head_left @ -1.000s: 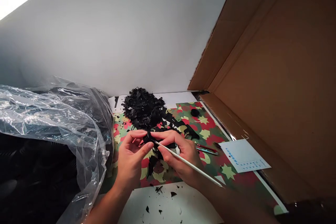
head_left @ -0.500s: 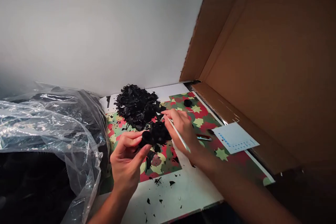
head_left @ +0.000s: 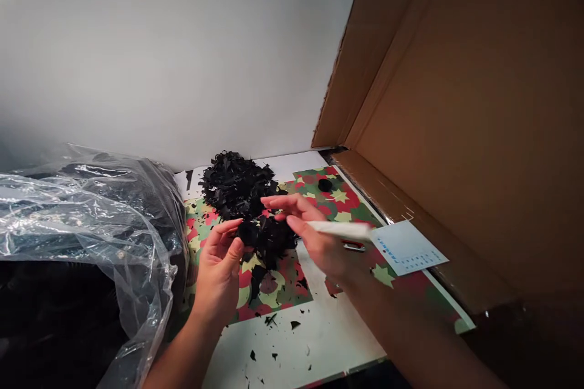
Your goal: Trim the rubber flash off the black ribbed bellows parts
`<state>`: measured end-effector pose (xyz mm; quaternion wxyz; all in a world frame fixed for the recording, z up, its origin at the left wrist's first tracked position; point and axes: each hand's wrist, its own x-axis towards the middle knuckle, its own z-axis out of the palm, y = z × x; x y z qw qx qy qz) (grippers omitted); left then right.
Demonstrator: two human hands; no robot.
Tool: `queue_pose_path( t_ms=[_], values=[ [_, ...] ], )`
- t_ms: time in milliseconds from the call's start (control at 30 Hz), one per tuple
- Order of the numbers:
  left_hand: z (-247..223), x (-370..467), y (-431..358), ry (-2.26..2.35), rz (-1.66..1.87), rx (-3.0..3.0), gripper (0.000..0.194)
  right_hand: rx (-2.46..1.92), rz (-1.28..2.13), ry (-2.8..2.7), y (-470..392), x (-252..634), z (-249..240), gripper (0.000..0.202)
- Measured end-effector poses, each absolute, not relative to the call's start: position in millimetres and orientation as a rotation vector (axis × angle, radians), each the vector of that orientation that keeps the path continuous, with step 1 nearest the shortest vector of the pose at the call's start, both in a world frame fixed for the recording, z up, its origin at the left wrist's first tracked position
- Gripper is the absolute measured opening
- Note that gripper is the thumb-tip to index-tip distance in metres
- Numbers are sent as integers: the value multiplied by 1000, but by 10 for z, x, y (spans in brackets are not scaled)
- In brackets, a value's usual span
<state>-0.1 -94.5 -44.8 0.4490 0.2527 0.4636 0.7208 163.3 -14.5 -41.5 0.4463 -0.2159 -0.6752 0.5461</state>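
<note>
My left hand (head_left: 219,261) has its thumb and fingers around a small round black piece (head_left: 247,233). Beside it, my right hand (head_left: 308,228) holds a white stick-shaped tool (head_left: 342,230), blurred by motion, with its fingertips stretched toward the left. Under and between the hands lies a smaller heap of black scraps (head_left: 274,240). A larger pile of black shreds (head_left: 237,179) sits behind them on the camouflage-patterned sheet (head_left: 283,293).
A clear plastic bag (head_left: 150,219) with black contents fills the left. Another round black piece (head_left: 325,185), a red-and-silver tool (head_left: 354,247) and a white card (head_left: 409,247) lie to the right, by a cardboard wall (head_left: 465,115).
My right hand has shifted slightly left, its fingers extending, and the white tool has swung to lie nearly level. My left hand has moved a little left with the round black piece.
</note>
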Motion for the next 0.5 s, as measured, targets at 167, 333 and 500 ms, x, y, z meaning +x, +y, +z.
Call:
queue_pose_path(
  t_ms=[167, 333, 500],
  values=[
    [-458, 28, -981, 1196, 1790, 717, 39, -628, 1046, -2101, -262, 1520, -480, 27],
    [-475, -2, -1020, 1378, 1756, 1161, 25, -601, 725, -2252, -181, 1506, -514, 27],
    [-458, -128, -1035, 1813, 1499, 2186, 22, -537, 586, -2299, -86, 1613, -458, 42]
  ],
)
